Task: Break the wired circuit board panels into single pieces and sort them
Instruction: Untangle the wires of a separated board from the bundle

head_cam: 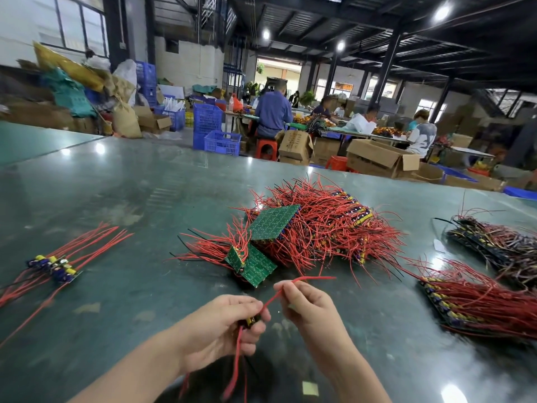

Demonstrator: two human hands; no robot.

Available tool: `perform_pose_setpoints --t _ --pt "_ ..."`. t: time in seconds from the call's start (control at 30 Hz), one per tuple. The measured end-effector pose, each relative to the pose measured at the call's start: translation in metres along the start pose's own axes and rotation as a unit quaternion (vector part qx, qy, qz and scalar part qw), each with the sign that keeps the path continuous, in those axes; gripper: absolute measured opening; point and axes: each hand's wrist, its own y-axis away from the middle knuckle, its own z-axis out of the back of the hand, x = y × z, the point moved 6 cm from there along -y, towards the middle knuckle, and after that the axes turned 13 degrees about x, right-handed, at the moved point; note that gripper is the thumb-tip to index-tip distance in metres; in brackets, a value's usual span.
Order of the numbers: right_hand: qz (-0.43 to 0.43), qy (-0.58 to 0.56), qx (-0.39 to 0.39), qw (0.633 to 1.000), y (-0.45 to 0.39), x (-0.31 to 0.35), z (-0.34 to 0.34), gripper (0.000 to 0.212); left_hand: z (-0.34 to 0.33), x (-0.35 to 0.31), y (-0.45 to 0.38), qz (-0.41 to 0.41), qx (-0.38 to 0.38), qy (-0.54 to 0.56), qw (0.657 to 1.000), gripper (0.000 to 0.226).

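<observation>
the green counter (145, 181) holds the big pile of wired panels (316, 228) just past my hands. a sorted row of single pieces (53, 267) lies far to my left. my left hand (223, 330) grips one small board (252, 320), its red wires hanging down. my right hand (308, 303) pinches its one red wire (279, 292). the hands sit close together. if i pull hard, i think the wire could snap off the board.
</observation>
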Motion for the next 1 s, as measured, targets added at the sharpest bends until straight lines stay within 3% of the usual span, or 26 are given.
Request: perform_pose_setpoints --t 0.13,0.2,0.23,0.3,0.37,0.43,0.57,0.67,0.73,0.87,0.9,1.0 --pt "0.018 -0.072 0.131 0.989 -0.001 0.0 -0.006 0.032 -0.007 0.0 0.009 0.073 0.133 0.1 0.983 0.013" --pt "0.023 -0.102 0.164 0.981 0.0 0.001 -0.01 0.036 -0.009 0.0 0.01 0.069 0.151 0.067 0.984 0.011" --pt "0.015 -0.103 0.153 0.983 0.0 0.0 -0.009 0.037 -0.008 0.0 0.008 0.056 0.124 0.028 0.99 0.013" --pt "-0.013 -0.075 0.079 0.994 -0.001 -0.003 -0.002 0.037 0.005 -0.005 0.004 -0.011 -0.003 -0.094 0.996 0.02" --pt "-0.027 -0.042 -0.008 0.999 -0.002 -0.006 0.007 0.036 0.012 -0.015 0.007 -0.09 -0.123 -0.237 0.959 0.026" --pt "-0.033 -0.032 -0.048 0.998 -0.002 -0.007 0.01 0.037 0.011 -0.022 0.012 -0.132 -0.177 -0.354 0.909 0.025" --pt "-0.068 0.028 -0.072 0.995 0.001 -0.007 0.008 0.036 -0.003 -0.027 0.017 -0.182 -0.195 -0.57 0.778 0.019" --pt "-0.061 0.031 -0.083 0.994 0.003 -0.005 0.01 0.029 -0.009 -0.025 0.017 -0.184 -0.181 -0.618 0.743 0.018" --pt "-0.044 0.043 -0.073 0.995 0.004 -0.002 0.008 0.028 -0.008 -0.023 0.016 -0.171 -0.18 -0.596 0.763 0.019" --pt "0.027 0.061 -0.073 0.995 0.004 0.011 0.007 0.029 0.0 -0.013 0.008 -0.086 -0.151 -0.325 0.93 0.019" --pt "0.044 0.059 -0.081 0.994 0.005 0.013 0.007 0.029 0.0 -0.009 0.006 -0.073 -0.132 -0.245 0.958 0.02" --pt "0.075 0.033 -0.089 0.993 0.006 0.015 0.008 0.026 -0.004 -0.003 0.002 -0.059 -0.075 -0.101 0.99 0.019"
